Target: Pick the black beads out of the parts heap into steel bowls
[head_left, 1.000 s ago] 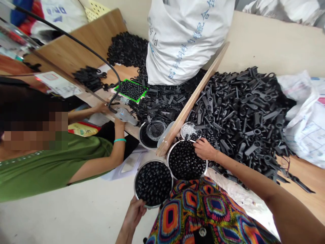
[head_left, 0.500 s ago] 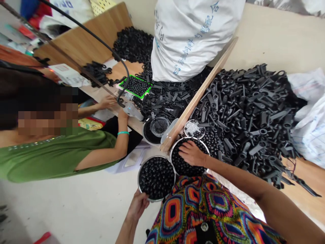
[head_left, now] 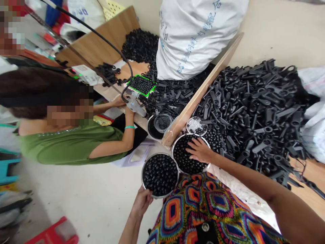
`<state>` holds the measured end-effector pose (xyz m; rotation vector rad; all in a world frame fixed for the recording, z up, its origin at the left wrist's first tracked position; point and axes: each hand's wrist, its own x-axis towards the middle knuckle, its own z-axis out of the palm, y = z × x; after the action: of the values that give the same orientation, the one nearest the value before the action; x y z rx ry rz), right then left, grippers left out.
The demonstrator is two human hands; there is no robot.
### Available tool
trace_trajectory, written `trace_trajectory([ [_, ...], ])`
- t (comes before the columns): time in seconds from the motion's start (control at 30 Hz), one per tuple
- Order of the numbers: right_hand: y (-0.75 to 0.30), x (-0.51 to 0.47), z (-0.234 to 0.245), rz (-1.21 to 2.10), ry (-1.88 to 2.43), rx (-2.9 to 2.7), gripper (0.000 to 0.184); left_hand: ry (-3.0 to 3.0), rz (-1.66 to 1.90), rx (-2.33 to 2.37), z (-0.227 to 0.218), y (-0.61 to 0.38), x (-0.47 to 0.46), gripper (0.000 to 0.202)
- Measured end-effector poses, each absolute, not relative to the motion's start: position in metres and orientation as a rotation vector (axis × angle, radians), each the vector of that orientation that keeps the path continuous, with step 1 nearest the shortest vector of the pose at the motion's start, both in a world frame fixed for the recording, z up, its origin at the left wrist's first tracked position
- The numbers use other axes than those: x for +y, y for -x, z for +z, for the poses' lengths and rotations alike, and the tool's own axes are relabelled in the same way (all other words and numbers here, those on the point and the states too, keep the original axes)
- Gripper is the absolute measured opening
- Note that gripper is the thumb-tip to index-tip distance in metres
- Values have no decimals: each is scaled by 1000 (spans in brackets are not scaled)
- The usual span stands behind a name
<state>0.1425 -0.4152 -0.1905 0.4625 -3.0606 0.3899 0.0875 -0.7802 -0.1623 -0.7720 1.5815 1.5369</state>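
My left hand [head_left: 143,200] grips the lower rim of a round metal bowl [head_left: 160,175] filled with small, shiny black round pieces. Against its right side stands a second metal bowl [head_left: 181,156], also full of black pieces. Over that one lies my right hand [head_left: 201,149], palm down with fingers spread on the pieces. Just beyond it is a small dish [head_left: 195,126] of tiny silvery parts with some black pieces in it. Loose black round pieces [head_left: 215,139] lie beside the dish.
A large heap of black plastic handles [head_left: 254,108] covers the bench on the right. A wooden divider board [head_left: 203,89] runs between it and a co-worker in a green shirt [head_left: 106,144], who holds a tool. A stuffed white sack [head_left: 198,40] stands behind. A red stool [head_left: 57,232] is at lower left.
The view has swung a little to the left. My right hand's fingers are more spread over the bowl. My left hand still holds its bowl's rim.
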Motion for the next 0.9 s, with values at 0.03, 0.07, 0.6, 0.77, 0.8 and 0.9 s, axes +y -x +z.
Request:
trace_trajectory([
  [0.03, -144, -405, -191, 358, -427, -3058, 39, 758, 1537, 1591, -160, -89, -779, 34],
  [0.07, -145, -396, -193, 327, -391, -3057, 39, 747, 1530, 1598, -158, -90, -778, 34],
  [0.6, -87, -408, -192, 363, -493, -3037, 35, 508, 1525, 1506, -152, -88, -725, 32],
  [0.77, -86, -398, -190, 371, -496, -3183, 25, 439, 1478, 1488, -151, -74, -702, 36],
  [0.8, -91, -392, -189, 380, -448, -3201, 26, 426, 1467, 1482, -151, -72, -695, 37],
  [0.9, -110, -371, -184, 377, -277, -3240, 24, 370, 1433, 1455, -151, -66, -674, 38],
])
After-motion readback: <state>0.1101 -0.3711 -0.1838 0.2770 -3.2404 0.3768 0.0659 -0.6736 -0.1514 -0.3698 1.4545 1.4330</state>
